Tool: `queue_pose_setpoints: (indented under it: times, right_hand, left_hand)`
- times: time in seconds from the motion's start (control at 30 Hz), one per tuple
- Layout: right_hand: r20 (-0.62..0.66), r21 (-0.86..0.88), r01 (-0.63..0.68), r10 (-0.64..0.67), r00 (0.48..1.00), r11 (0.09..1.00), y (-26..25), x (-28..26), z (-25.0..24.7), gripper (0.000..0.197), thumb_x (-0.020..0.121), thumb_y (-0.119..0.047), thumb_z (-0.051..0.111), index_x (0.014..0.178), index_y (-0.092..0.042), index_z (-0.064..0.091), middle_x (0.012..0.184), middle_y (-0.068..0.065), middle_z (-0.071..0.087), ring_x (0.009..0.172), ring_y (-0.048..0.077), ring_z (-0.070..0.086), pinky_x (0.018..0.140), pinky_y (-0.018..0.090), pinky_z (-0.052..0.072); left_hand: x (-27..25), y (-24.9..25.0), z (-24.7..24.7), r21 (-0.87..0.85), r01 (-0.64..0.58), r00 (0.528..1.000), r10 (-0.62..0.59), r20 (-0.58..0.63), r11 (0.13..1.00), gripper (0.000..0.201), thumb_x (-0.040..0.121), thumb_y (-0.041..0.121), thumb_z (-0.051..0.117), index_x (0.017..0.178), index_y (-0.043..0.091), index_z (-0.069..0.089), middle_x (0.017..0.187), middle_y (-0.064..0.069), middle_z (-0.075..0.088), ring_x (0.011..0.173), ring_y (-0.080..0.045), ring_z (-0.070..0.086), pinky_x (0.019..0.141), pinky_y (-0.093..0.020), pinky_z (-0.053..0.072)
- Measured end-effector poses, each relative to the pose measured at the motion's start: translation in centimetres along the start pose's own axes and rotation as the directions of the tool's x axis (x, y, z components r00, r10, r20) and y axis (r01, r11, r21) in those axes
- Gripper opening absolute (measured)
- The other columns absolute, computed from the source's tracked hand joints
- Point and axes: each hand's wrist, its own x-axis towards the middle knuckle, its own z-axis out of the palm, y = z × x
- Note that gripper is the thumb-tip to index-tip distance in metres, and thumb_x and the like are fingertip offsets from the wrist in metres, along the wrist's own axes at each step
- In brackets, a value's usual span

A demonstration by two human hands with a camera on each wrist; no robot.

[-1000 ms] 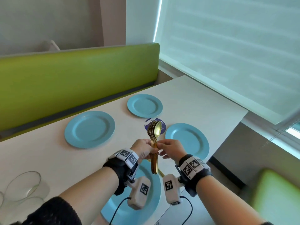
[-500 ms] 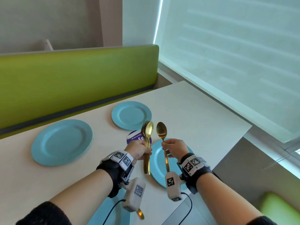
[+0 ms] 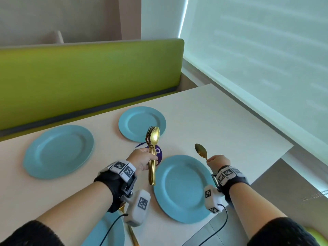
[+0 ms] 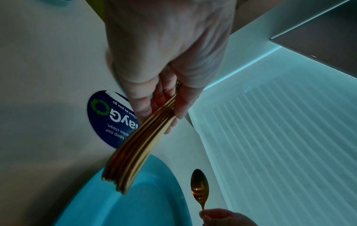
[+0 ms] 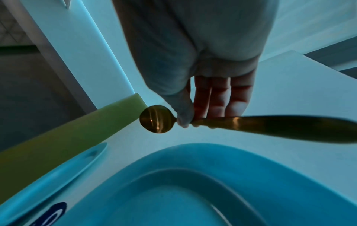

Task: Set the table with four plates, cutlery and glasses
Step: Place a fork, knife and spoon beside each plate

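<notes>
My left hand (image 3: 142,161) (image 4: 164,97) grips an upright bundle of gold cutlery (image 3: 152,153) (image 4: 135,146), spoons in front and fork tines behind, above the table left of the near right blue plate (image 3: 181,189) (image 5: 193,191). My right hand (image 3: 217,161) (image 5: 203,107) pinches a single gold spoon (image 3: 201,151) (image 4: 200,191) (image 5: 156,119) by its handle, bowl up, over the right rim of that plate. Two more blue plates lie farther off, one on the left (image 3: 58,150) and one at the back (image 3: 142,123). A fourth plate (image 3: 113,231) shows under my left forearm.
A round dark blue sticker (image 3: 158,153) (image 4: 108,119) lies on the white table (image 3: 221,125) between the plates. A gold utensil (image 3: 133,237) lies by the nearest plate. A green bench back (image 3: 88,77) runs behind the table; a blind-covered window (image 3: 257,59) is on the right.
My right hand drew one spoon from the bundle and carried it right, past the near right plate. The left hand kept the bundle. The view swung right, so the glasses left the frame.
</notes>
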Motion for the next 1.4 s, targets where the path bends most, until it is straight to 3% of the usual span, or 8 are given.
queue_pose_setpoints:
  times: [0.4, 0.67, 0.83, 0.93, 1.07, 1.13, 1.3, 1.4]
  right_hand:
    - [0.052, -0.079, -0.018, 0.022, 0.998, 0.997, 1.0, 2.3, 1.3, 0.026, 0.09, -0.021, 0.052, 0.104, -0.014, 0.073, 0.112, 0.006, 0.07, 0.105, 0.023, 0.064, 0.093, 0.03, 0.052]
    - [0.063, -0.075, -0.006, 0.011, 0.998, 0.997, 1.2, 2.6, 1.8, 0.026, 0.089, -0.027, 0.053, 0.097, -0.013, 0.074, 0.102, 0.007, 0.072, 0.099, 0.025, 0.066, 0.085, 0.03, 0.055]
    - [0.053, -0.015, -0.022, 0.022, 0.998, 1.0, 1.4, 2.5, 2.0, 0.022, 0.086, -0.028, 0.058, 0.086, -0.014, 0.074, 0.092, 0.009, 0.072, 0.087, 0.026, 0.067, 0.072, 0.027, 0.055]
    - [0.047, -0.009, -0.02, 0.021, 0.999, 1.0, 1.4, 2.4, 2.1, 0.021, 0.087, -0.027, 0.057, 0.087, -0.015, 0.074, 0.092, 0.008, 0.072, 0.087, 0.026, 0.067, 0.071, 0.026, 0.054]
    - [0.024, 0.0, -0.02, 0.02, 1.0, 1.0, 1.5, 2.2, 2.1, 0.021, 0.087, -0.021, 0.054, 0.088, -0.017, 0.075, 0.093, 0.008, 0.071, 0.083, 0.025, 0.064, 0.07, 0.026, 0.053]
    - [0.016, 0.026, -0.018, 0.018, 1.0, 1.0, 1.6, 2.2, 2.2, 0.023, 0.088, -0.016, 0.052, 0.09, -0.019, 0.074, 0.095, 0.008, 0.071, 0.077, 0.024, 0.059, 0.067, 0.025, 0.048]
    - [0.0, 0.079, -0.024, 0.024, 1.0, 0.997, 1.7, 2.2, 2.2, 0.022, 0.089, -0.014, 0.053, 0.095, -0.02, 0.073, 0.1, 0.009, 0.07, 0.079, 0.024, 0.058, 0.07, 0.025, 0.049]
    - [-0.02, 0.102, -0.022, 0.024, 1.0, 0.995, 1.2, 1.6, 1.9, 0.023, 0.09, -0.016, 0.056, 0.111, -0.017, 0.068, 0.114, 0.009, 0.066, 0.1, 0.026, 0.062, 0.081, 0.029, 0.05]
  left_hand:
    - [1.7, 0.0, -0.4, -0.009, 0.027, 0.999, -0.027, -0.03, 1.0, 0.018, 0.085, -0.008, 0.058, 0.079, 0.009, 0.055, 0.076, -0.007, 0.06, 0.068, -0.017, 0.061, 0.067, -0.028, 0.052]
    - [2.1, 0.1, 0.6, -0.004, 0.028, 0.999, -0.028, -0.021, 1.0, 0.02, 0.085, -0.007, 0.058, 0.08, 0.011, 0.054, 0.074, -0.005, 0.059, 0.064, -0.014, 0.061, 0.054, -0.023, 0.053]
    - [2.2, -0.1, 1.2, -0.021, 0.044, 0.999, -0.044, -0.022, 0.999, 0.021, 0.085, -0.009, 0.057, 0.097, 0.008, 0.054, 0.076, -0.006, 0.059, 0.066, -0.016, 0.06, 0.048, -0.02, 0.054]
    - [2.1, -0.1, 1.5, -0.012, 0.044, 0.999, -0.044, -0.021, 0.999, 0.018, 0.086, -0.008, 0.057, 0.095, 0.007, 0.055, 0.077, -0.006, 0.058, 0.065, -0.016, 0.059, 0.049, -0.02, 0.054]
    - [2.1, -0.2, 1.8, -0.004, 0.047, 0.998, -0.047, -0.03, 0.999, 0.033, 0.085, -0.007, 0.059, 0.116, 0.003, 0.054, 0.081, -0.006, 0.059, 0.066, -0.015, 0.061, 0.049, -0.018, 0.055]
    - [2.0, -0.3, 1.7, -0.001, 0.049, 0.998, -0.049, -0.028, 0.999, 0.033, 0.085, -0.007, 0.059, 0.117, 0.003, 0.054, 0.082, -0.006, 0.059, 0.067, -0.015, 0.061, 0.048, -0.016, 0.054]
    - [1.5, -0.4, 1.6, 0.001, 0.053, 0.998, -0.053, -0.019, 0.999, 0.017, 0.087, -0.007, 0.057, 0.089, 0.01, 0.057, 0.079, -0.005, 0.059, 0.067, -0.015, 0.06, 0.057, -0.02, 0.055]
    - [1.1, -0.4, 1.4, 0.005, 0.07, 0.997, -0.07, -0.014, 0.998, 0.018, 0.085, -0.008, 0.059, 0.091, 0.008, 0.058, 0.076, -0.007, 0.061, 0.066, -0.016, 0.062, 0.076, -0.032, 0.055]
